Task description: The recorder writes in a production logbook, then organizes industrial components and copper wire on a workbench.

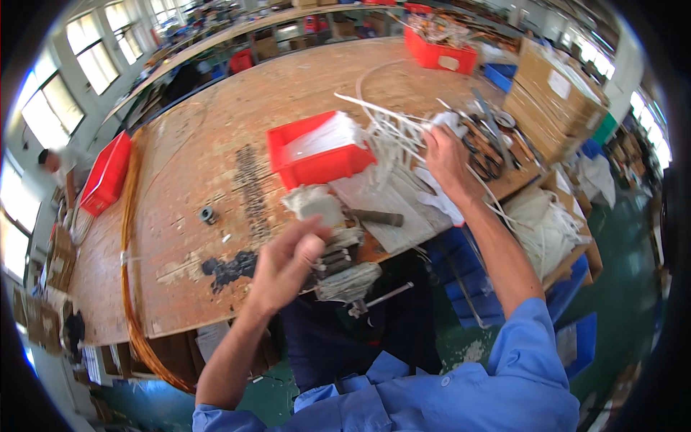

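Note:
My right hand (448, 164) reaches over a loose tangle of white tubing (392, 137). Its fingers are closed at the right end of the strands, seemingly on the tubing, though their tips are partly hidden. Slightly blurred, my left hand (284, 266) hovers by the bench edge with thumb and fingers apart and nothing visible in it. Beside it is a bench vise (345, 277) wrapped in pale cloth, its metal handle (389, 294) sticking out below. A red bin (302, 162) of white strips stands beyond. A dark rod (378, 217) lies on a grey sheet (417, 227) between the hands.
Pliers and other hand tools (493, 144) lie right of my right hand, before a cardboard box (554, 101). Another red bin (439, 50) stands far back. Leftward are a long orange wire bundle (128, 266), a red bin (108, 173), a small green roll (208, 214) and another person (68, 169).

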Motion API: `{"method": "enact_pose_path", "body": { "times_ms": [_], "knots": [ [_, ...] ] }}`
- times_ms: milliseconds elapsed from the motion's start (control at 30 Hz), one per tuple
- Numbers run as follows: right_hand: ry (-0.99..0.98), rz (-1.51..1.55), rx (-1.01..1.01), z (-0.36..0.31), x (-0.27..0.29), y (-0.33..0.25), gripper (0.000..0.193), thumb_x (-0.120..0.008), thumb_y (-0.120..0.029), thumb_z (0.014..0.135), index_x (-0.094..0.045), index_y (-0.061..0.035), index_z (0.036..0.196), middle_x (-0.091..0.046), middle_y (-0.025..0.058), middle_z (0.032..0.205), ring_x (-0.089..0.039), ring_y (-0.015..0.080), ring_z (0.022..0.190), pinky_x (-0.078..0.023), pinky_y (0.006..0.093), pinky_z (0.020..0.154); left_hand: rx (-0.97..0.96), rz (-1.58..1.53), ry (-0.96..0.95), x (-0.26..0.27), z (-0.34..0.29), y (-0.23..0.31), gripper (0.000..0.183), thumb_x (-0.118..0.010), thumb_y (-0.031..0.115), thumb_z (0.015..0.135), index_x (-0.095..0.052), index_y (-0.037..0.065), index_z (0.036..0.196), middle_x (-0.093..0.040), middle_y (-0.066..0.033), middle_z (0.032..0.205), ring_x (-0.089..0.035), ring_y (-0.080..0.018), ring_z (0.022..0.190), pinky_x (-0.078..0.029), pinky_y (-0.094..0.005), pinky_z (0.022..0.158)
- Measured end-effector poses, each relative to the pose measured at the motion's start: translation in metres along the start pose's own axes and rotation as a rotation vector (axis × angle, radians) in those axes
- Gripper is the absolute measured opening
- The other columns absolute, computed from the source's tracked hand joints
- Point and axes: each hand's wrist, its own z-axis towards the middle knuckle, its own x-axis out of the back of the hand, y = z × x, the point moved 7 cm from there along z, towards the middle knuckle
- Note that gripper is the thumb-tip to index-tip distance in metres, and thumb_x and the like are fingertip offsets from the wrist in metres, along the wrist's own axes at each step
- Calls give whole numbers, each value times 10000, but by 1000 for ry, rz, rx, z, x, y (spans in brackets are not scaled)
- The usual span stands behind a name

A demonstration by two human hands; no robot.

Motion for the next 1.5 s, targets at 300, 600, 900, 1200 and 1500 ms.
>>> {"method": "enact_pose_path", "body": {
  "times_ms": [300,600,900,1200,1500],
  "knots": [
    [9,97,378,-91,67,-174,219,-700,-115,773,-692,-53,984,-572,28,879,-609,200,776,-496,339,603,82,-611,102,-1,67,30,676,-401,497,1120,-471,-105,1420,-657,-162,1206,-647,-272,1161,-478,-429,1114],
    [-119,144,268,-183,100,-130,363,-709,-76,788,-677,-95,1149,-519,39,808,-600,204,732,-488,332,529,-98,-858,24,11,29,13,382,-472,249,1137,-558,-75,1322,-268,56,708,-262,-49,565,-269,-232,494],
    [-846,893,-909,-436,129,-139,231,-523,-85,1041,-724,7,974,-649,13,745,-538,58,590,-428,228,548,-25,-761,358,57,-35,15,303,-530,300,1102,-607,48,1252,-310,82,648,-282,-46,478,-236,-228,393],
    [-1091,819,-865,-412,77,-204,247,-575,-204,1052,-728,-9,1061,-695,60,784,-619,138,694,-480,308,630,-14,-732,718,103,-82,-37,333,-436,405,1133,-517,93,1215,-291,45,667,-250,-67,469,-203,-244,380],
    [-829,1099,-836,-302,1,-291,209,-591,-154,1048,-693,28,1063,-565,-14,673,-469,40,551,-358,219,502,96,-844,561,56,-80,-87,358,-432,392,1138,-523,75,1280,-325,40,721,-279,-61,516,-235,-218,414]
  ]
}}
